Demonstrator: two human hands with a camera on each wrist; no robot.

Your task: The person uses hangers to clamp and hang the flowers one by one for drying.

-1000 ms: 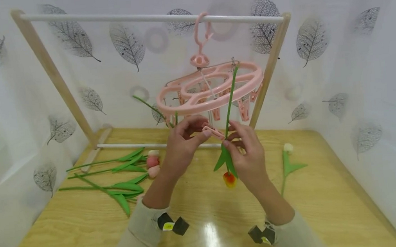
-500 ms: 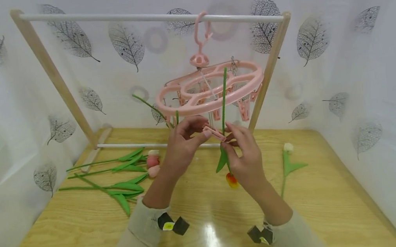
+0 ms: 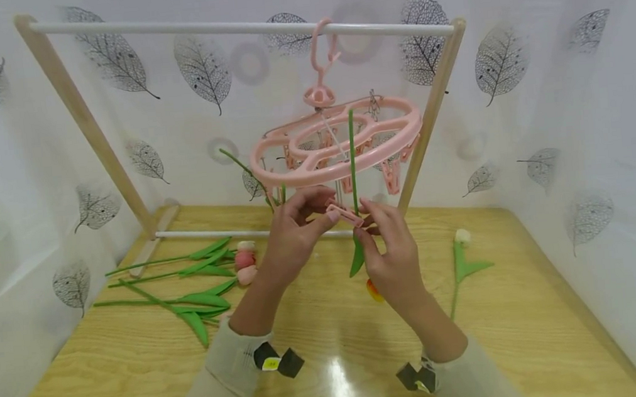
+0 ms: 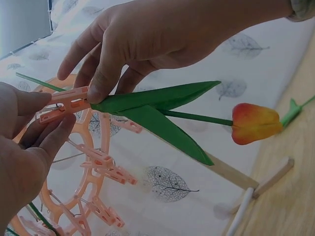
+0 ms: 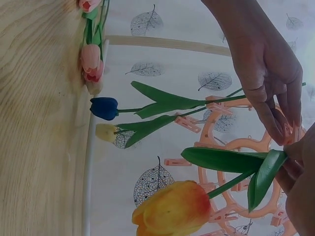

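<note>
My left hand pinches a pink clothespin between thumb and fingers, below the front of the pink clip hanger. In my right hand is an orange-yellow tulip, held upside down by its stem just above the leaves. Its green stem rises in front of the hanger, and the stem meets the clothespin's end in the left wrist view. Whether the clip grips it I cannot tell. Behind my left hand, a blue tulip and a pale yellow tulip hang heads down from hanger clips.
The hanger hooks over the white rail of a wooden-legged rack. Several pink and white tulips lie at the table's left. A white tulip lies at the right. Leaf-print curtains surround the wooden table.
The tulip's stem has swung left and become more upright, close to the clothespin. My right hand has shifted slightly left and now hides more of the flower. My left hand has hardly moved.
</note>
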